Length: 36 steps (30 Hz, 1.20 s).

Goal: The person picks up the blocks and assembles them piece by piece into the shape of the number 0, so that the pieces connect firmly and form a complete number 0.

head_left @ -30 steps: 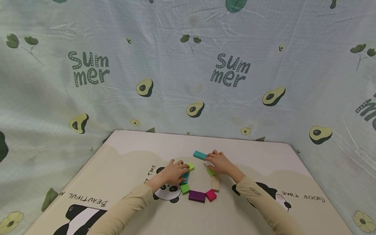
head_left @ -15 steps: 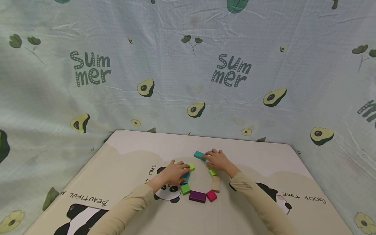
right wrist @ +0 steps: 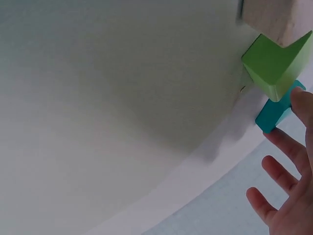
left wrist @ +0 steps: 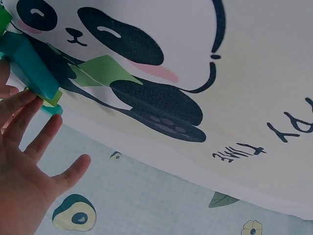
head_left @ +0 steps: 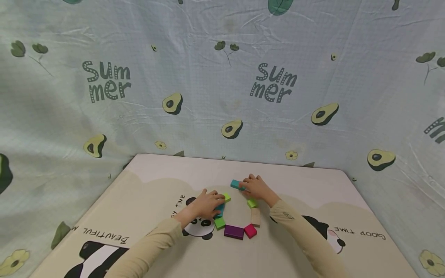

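Observation:
My left hand (head_left: 206, 204) holds a blue block (head_left: 219, 210) on the left side of a ring of blocks. In the left wrist view its fingertips lie against the end of that blue block (left wrist: 32, 63), the outer fingers spread away. My right hand (head_left: 259, 190) pinches a turquoise block (head_left: 235, 184) at the far side of the ring. In the right wrist view the thumb and a finger are on this turquoise block (right wrist: 271, 115), the other fingers standing off. Lime blocks (head_left: 226, 197) sit near both hands, one partly behind the left fingers.
A green block (head_left: 219, 223), a purple block (head_left: 234, 231), a red block (head_left: 250, 231) and a plain wooden block (head_left: 255, 217) form the ring's near and right sides. Panda prints cover the pale tabletop (head_left: 156, 170). A patterned cloth (head_left: 194, 77) hangs behind the table.
My right hand has shifted slightly left and farther over the turquoise block, uncovering more of the right lime block. The turquoise block has moved a little rightward. My left hand stays in place.

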Each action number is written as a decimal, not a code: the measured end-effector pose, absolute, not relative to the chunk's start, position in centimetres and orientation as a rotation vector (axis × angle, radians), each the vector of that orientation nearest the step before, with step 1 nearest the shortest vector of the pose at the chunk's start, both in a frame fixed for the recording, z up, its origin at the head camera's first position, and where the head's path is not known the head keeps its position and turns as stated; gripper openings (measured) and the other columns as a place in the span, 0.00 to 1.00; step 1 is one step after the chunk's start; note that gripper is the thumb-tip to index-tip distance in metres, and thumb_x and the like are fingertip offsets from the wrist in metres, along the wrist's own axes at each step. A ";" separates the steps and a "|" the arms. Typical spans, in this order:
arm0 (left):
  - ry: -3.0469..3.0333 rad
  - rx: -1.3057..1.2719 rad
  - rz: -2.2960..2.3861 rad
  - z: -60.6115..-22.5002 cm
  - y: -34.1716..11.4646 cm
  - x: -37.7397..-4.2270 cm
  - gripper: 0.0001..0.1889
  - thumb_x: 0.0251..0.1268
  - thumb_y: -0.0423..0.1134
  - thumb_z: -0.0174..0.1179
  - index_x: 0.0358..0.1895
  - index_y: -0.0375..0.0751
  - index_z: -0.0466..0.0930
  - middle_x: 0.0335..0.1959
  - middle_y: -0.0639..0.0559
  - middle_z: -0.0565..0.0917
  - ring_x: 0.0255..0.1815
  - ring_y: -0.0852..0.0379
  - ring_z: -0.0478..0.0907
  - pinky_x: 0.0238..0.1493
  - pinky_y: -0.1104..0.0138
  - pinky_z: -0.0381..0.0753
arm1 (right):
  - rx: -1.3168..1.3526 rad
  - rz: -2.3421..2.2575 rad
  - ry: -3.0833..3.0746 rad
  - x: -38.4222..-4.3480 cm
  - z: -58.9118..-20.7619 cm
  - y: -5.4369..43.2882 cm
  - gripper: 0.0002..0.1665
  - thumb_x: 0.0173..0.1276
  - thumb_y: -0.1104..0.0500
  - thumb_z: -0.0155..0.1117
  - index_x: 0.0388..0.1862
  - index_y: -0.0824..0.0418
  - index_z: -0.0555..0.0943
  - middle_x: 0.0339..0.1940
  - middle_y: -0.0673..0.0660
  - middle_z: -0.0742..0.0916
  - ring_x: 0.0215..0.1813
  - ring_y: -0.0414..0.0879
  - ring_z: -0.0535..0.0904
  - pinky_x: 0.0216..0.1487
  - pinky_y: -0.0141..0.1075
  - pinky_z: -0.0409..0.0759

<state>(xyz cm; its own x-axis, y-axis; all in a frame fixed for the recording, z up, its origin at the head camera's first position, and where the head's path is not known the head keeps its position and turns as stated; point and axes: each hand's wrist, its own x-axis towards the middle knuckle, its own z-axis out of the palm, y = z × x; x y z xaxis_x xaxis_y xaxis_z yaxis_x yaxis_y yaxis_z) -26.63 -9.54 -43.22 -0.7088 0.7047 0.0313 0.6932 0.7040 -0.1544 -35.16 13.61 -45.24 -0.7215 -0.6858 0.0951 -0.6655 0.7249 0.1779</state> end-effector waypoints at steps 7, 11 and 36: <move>-2.822 -1.163 0.173 -43.2 -9.6 -26.6 0.22 0.58 0.50 0.55 0.55 0.47 0.71 0.57 0.53 0.73 0.56 0.52 0.69 0.52 0.46 0.68 | 1.146 -0.154 -2.675 -35.1 -45.4 14.1 0.08 0.60 0.55 0.60 0.38 0.49 0.74 0.35 0.51 0.80 0.36 0.46 0.66 0.33 0.38 0.65; -2.824 -1.164 0.151 -43.2 -9.6 -26.8 0.21 0.59 0.49 0.55 0.55 0.47 0.71 0.57 0.52 0.73 0.57 0.51 0.69 0.52 0.45 0.67 | 1.145 -0.107 -2.701 -35.1 -45.2 14.3 0.08 0.59 0.56 0.61 0.38 0.48 0.74 0.34 0.51 0.81 0.36 0.46 0.66 0.33 0.39 0.66; -2.799 -1.160 0.209 -43.4 -9.6 -26.6 0.21 0.59 0.51 0.55 0.54 0.49 0.71 0.56 0.54 0.73 0.56 0.53 0.68 0.51 0.47 0.68 | 1.084 0.020 -2.771 -34.8 -45.6 14.7 0.11 0.57 0.52 0.63 0.40 0.47 0.77 0.35 0.49 0.83 0.38 0.44 0.66 0.39 0.42 0.66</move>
<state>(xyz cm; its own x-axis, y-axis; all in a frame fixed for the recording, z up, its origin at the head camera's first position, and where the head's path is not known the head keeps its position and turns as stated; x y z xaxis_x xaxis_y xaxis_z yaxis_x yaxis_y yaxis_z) -26.63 -9.55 -43.40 -0.7035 0.7093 0.0434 0.6951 0.6995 -0.1659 -34.83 14.66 -45.60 -0.7227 -0.6728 0.1583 -0.6750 0.7363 0.0477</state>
